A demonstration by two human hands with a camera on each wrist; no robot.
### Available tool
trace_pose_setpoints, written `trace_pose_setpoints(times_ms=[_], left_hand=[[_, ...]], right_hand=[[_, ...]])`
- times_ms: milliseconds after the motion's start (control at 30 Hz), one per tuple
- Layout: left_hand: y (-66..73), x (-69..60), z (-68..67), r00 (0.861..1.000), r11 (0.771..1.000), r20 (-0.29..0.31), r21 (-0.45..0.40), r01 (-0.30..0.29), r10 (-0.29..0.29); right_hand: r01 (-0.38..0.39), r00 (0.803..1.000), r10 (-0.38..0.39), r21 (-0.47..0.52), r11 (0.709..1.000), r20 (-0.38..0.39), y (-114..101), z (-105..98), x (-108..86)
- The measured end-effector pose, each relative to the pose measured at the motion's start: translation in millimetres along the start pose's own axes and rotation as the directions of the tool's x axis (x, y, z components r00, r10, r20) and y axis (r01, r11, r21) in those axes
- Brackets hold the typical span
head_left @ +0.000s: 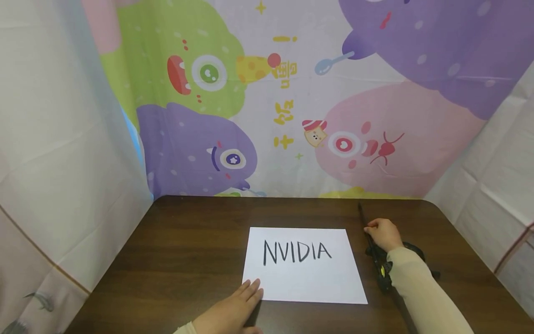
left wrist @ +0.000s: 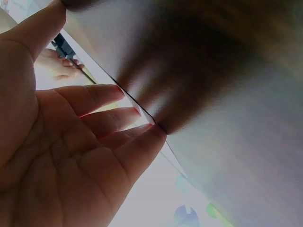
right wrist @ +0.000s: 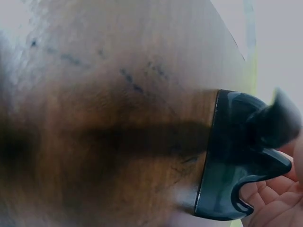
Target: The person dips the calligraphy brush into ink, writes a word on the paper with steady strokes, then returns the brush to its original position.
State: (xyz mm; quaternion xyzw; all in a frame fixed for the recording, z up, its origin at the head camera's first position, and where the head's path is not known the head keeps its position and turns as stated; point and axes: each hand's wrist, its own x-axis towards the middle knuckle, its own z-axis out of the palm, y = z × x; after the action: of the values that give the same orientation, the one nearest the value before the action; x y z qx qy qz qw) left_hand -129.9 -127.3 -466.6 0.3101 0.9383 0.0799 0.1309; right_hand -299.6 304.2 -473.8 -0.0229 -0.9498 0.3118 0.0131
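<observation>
A white sheet of paper [head_left: 308, 287] with "NVIDIA" handwritten in black lies on the brown table. My left hand [head_left: 233, 304] rests its fingertips on the sheet's lower left corner, fingers nearly straight; the left wrist view shows its palm [left wrist: 57, 161]. To the right of the paper, my right hand [head_left: 385, 234] pinches the slim bar of a long black tool [head_left: 383, 276] with a yellow-green mark on its bulkier body. The sleeve hides part of it. A hooked, glossy black part [right wrist: 225, 184] fills the right wrist view's edge, beside that hand's fingers.
The wooden table [head_left: 175, 260] has a straight far edge with rounded corners. Behind it hangs a curtain [head_left: 267, 171] printed with cartoon monsters. Pale cloth [head_left: 62, 116] closes off the left side, and similar cloth [head_left: 496, 171] the right.
</observation>
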Motion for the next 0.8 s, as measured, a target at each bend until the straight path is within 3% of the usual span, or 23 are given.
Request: trace_pose_setpoints(times_ms=[500,800], left_hand=[[0.5,0.1,1.3,0.999,1.0,-0.028,0.008,-0.017,0.018],[-2.2,-0.5,2.1,0.996,0.998,-0.066,0.044,-0.05,0.053]], right_hand=[[-0.007,1.0,0.007,-0.024,1.0,-0.001,2.3,-4.1,0.1],[0.02,0.998,-0.019,0.028,0.999,-0.058,-7.4,-9.0,-2.1]])
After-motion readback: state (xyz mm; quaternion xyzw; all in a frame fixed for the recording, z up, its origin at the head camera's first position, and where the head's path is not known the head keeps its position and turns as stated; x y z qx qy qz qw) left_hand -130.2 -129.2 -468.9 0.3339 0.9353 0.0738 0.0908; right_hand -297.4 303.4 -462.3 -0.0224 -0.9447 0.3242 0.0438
